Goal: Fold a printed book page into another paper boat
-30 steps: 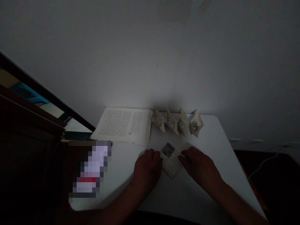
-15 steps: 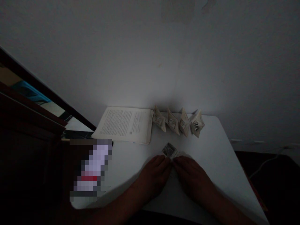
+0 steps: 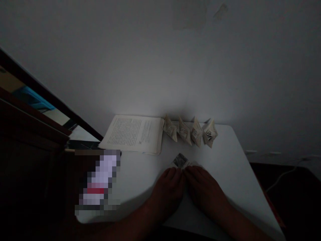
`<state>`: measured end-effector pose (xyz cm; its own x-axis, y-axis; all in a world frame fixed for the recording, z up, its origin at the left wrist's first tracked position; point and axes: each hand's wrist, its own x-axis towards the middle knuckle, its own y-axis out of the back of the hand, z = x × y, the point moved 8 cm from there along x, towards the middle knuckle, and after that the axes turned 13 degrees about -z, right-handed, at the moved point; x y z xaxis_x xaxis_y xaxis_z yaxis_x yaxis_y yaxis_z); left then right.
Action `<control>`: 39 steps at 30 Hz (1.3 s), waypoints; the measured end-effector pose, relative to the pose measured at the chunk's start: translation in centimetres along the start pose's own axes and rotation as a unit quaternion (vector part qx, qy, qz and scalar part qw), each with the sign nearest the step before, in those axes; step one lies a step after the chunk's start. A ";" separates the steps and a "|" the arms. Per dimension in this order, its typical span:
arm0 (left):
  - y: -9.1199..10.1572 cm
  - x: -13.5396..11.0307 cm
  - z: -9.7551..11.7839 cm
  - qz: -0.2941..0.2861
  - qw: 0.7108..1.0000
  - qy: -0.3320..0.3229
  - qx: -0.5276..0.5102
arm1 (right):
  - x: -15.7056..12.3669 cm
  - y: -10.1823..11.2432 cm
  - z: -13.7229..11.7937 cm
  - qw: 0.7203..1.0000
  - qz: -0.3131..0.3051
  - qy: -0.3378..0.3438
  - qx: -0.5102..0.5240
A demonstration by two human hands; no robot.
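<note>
A small folded piece of printed paper (image 3: 180,160) lies on the white table, its dark far corner pointing toward the wall. My left hand (image 3: 170,187) is closed on its near left edge. Beside it, my right hand (image 3: 202,182) grips the near right edge, the fingertips of both hands almost meeting. The near part of the paper is hidden under my fingers. Beyond my hands stand several folded paper boats in a row, among them a left one (image 3: 170,129) and a right one (image 3: 210,134).
A stack of printed pages (image 3: 132,134) lies at the back left of the table (image 3: 225,167), against the wall (image 3: 140,67). A pixelated, phone-like object (image 3: 100,177) is at the left edge. A thin white cable (image 3: 281,175) runs beyond the right side.
My fingers have shifted slightly on the folded paper, the left hand a little lower and the right a little higher. The boats and pages stay in place.
</note>
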<state>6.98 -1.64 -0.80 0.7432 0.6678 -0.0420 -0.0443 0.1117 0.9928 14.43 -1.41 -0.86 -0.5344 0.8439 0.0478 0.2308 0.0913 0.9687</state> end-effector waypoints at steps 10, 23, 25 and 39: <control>-0.2 0.4 -0.6 -0.017 0.999 0.041 -0.003 | 0.0 1.0 0.8 1.000 0.016 -0.019 -0.003; -0.3 0.8 -1.5 -0.012 0.998 0.051 -0.033 | 5.5 1.1 5.8 0.972 -0.076 -0.223 0.000; -0.2 0.8 -1.5 -0.011 0.998 0.053 -0.033 | 5.8 1.0 6.3 0.961 -0.082 -0.263 -0.009; -0.3 0.7 -1.6 -0.007 0.998 0.061 -0.025 | 6.9 1.2 6.8 0.971 -0.114 -0.212 0.008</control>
<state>6.48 -0.06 -1.32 0.6577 0.7498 -0.0726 -0.0691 0.1560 0.9853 16.54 8.13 -1.04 -0.1921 0.9419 -0.2757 0.1596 0.3072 0.9382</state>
